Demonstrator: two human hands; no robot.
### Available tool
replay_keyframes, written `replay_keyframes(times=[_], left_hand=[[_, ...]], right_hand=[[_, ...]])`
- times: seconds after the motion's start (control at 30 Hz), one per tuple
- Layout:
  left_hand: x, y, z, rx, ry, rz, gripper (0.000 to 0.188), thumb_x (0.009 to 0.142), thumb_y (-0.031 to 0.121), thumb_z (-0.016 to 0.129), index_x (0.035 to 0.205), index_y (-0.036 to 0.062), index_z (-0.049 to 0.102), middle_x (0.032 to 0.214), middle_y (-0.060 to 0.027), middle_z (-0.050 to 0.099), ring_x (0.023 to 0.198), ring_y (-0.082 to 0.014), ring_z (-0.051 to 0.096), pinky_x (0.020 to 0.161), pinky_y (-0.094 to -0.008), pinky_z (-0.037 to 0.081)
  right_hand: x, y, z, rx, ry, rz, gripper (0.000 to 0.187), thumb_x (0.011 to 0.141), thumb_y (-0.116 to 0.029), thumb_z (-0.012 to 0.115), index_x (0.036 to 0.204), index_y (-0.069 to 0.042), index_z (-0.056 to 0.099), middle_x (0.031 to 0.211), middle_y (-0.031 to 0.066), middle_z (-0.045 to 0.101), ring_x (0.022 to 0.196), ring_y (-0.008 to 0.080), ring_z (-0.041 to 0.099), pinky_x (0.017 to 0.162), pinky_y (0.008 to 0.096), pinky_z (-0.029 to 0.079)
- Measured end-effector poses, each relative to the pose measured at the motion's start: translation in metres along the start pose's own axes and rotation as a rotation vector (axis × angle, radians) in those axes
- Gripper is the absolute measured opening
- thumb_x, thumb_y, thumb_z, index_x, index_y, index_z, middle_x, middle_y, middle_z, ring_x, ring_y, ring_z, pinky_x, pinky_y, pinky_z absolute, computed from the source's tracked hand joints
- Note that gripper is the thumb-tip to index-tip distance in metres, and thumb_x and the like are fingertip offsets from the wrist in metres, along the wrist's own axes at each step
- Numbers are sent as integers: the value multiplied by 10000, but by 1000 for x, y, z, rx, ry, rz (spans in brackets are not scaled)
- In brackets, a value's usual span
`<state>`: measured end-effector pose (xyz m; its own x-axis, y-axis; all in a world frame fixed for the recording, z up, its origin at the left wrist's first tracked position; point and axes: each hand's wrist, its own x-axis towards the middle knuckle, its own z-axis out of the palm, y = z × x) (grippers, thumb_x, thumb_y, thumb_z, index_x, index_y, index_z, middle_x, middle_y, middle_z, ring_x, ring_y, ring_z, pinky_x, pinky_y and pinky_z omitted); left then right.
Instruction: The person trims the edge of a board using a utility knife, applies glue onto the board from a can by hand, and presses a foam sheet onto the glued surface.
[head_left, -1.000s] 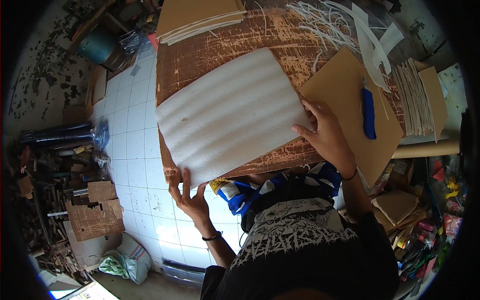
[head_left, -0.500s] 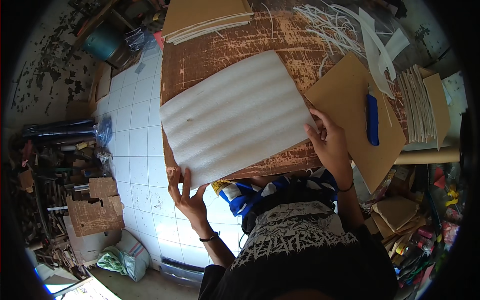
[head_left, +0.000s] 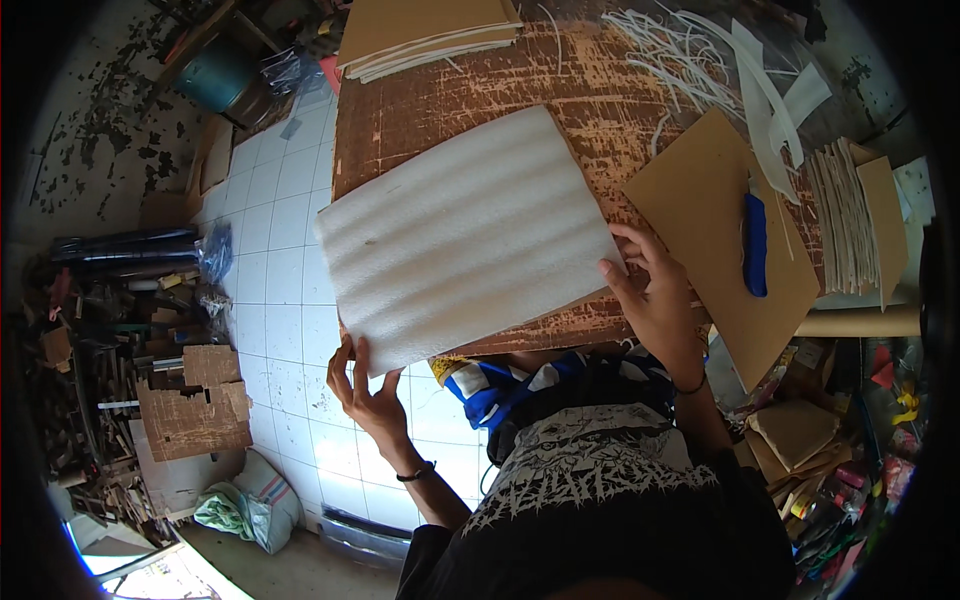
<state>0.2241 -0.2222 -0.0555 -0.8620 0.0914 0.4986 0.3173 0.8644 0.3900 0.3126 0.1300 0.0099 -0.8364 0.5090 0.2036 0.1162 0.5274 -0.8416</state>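
Note:
A white foam sheet with soft ridges lies slantwise over the brown worktable, and its left corner juts past the table's left edge. Brown board shows as a thin strip under its right and near sides. My left hand grips the near left corner, fingers on top and thumb along the near edge. At the right corner, my right hand pinches the sheet between thumb and fingers. Just right of that hand, a blue-handled cutter knife rests on a sheet of brown cardboard.
Stacked cardboard-and-foam sheets occupy the table's far left corner. White foam strips are heaped at the far right. More sheets stand at the right edge. Wood scraps and a white sack are on the floor at left.
The foam sheet has slid a little left across the table, with both hands moving along with it. Its left corner now sticks out further past the table edge.

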Motion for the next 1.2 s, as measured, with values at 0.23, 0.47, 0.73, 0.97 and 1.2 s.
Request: replay_keyframes(times=[0.23, 0.47, 0.73, 0.97, 1.2], left_hand=[[7, 5, -6, -8, -68, 30, 702, 573, 284, 900, 1241, 165, 722, 1310, -35, 628, 1180, -272, 580, 999, -446, 562], [7, 5, -6, -64, -55, -15, 706, 529, 129, 915, 1210, 179, 736, 1311, -4, 635, 1174, -247, 587, 1028, -411, 547], [7, 1, -6, -15, -57, 18, 642, 573, 235, 923, 1190, 178, 753, 1298, 6, 627, 1148, -244, 570, 998, -416, 553], [12, 4, -8, 20, -31, 36, 466, 746, 2, 813, 1171, 184, 759, 1235, -3, 676, 1155, -236, 603, 979, -393, 583], [15, -2, -9, 41, -9, 56, 418, 861, -41, 696, 1222, 168, 727, 1237, -32, 714, 1183, -274, 628, 1010, -422, 569]], right_hand=[[-5, 5, 7, 114, 80, 62, 291, 957, -164, 710, 1216, -42, 660, 920, 86, 672, 868, 165, 627, 793, 315, 499], [-7, -8, 13, 355, 68, 22, 225, 989, -89, 664, 1181, 19, 617, 1029, 71, 629, 899, 110, 591, 817, 258, 468], [13, -35, 1, 562, 85, 7, 172, 1008, -59, 625, 1156, 20, 586, 1046, 40, 582, 968, 76, 541, 828, 212, 435], [29, -62, -6, 652, 0, -51, 177, 986, -73, 664, 1129, 18, 611, 948, 18, 624, 883, 60, 572, 793, 213, 457], [3, -25, -27, 237, -8, 25, 125, 952, -113, 707, 1010, -8, 676, 939, 50, 707, 769, 83, 620, 698, 245, 503]])
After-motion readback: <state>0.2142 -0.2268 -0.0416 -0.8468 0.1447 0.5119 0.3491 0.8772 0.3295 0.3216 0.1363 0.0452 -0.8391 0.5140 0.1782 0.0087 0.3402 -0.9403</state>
